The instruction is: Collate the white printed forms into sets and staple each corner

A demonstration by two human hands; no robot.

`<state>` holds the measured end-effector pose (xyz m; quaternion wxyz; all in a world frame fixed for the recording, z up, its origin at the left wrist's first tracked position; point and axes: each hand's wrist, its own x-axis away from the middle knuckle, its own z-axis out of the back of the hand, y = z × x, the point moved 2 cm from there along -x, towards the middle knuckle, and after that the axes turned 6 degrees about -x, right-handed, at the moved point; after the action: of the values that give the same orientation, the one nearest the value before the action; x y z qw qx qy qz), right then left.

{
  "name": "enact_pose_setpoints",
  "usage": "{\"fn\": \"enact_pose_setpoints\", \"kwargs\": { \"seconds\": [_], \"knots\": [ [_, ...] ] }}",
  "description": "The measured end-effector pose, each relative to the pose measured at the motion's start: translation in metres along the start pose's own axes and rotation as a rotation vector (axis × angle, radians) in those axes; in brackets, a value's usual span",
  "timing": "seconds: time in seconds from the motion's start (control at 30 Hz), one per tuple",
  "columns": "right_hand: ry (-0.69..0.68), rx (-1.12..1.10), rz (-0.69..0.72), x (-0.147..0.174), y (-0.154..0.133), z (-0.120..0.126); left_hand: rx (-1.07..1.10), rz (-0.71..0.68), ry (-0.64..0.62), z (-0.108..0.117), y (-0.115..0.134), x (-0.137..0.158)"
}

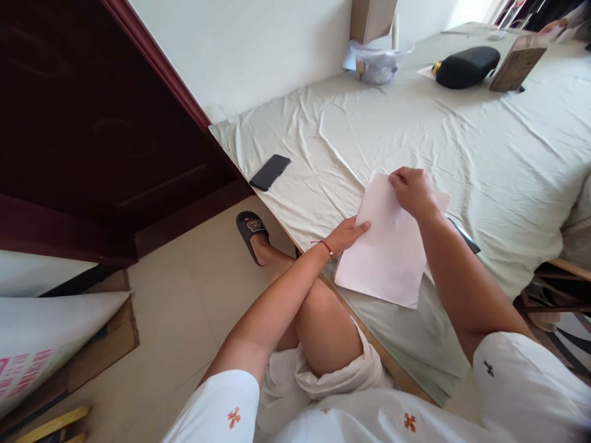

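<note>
A pale, blank sheet of paper (385,252), perhaps more than one layer, is held at a slant over the near edge of the cloth-covered table (484,135). My left hand (347,237) grips its left edge, thumb on top and fingers underneath. At the upper right edge, my right hand (414,189) pinches the paper with curled fingers. Part of a dark, shiny flat object (465,235) shows on the cloth beside my right forearm; the rest of it is hidden.
A black phone (270,172) lies near the table's left edge. Farther back are a clear plastic bowl (381,64), a black case (468,66) and an upright brown board (518,63). A dark red door (92,123) stands at left, a white sack (46,344) below it.
</note>
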<state>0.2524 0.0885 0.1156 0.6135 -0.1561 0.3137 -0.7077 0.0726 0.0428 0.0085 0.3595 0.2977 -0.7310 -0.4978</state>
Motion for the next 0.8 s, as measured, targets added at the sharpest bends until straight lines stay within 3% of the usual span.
{"fn": "enact_pose_setpoints", "kwargs": {
  "seconds": [0.1, 0.27, 0.33, 0.47, 0.6, 0.7, 0.8],
  "knots": [
    [-0.02, 0.054, -0.018, -0.006, 0.003, 0.003, 0.028, 0.078, -0.087, 0.0, 0.0, 0.004],
    [-0.182, 0.066, 0.008, -0.013, 0.018, -0.003, 0.121, 0.181, -0.168, -0.001, 0.0, 0.008],
    [-0.246, 0.018, 0.029, -0.013, 0.023, -0.007, 0.134, 0.154, -0.095, -0.002, 0.001, 0.005],
    [-0.374, 0.003, 0.106, -0.008, 0.024, -0.021, 0.081, 0.022, 0.187, 0.002, 0.001, -0.003],
    [-0.435, 0.047, 0.199, -0.001, 0.018, -0.037, -0.063, 0.051, 0.43, 0.012, 0.001, -0.008],
    [-0.446, 0.051, 0.224, 0.005, 0.016, -0.05, -0.19, 0.106, 0.515, 0.018, -0.001, -0.01],
    [-0.442, 0.064, 0.241, 0.012, 0.019, -0.056, -0.284, 0.137, 0.518, 0.022, -0.005, -0.012]
  ]
}}
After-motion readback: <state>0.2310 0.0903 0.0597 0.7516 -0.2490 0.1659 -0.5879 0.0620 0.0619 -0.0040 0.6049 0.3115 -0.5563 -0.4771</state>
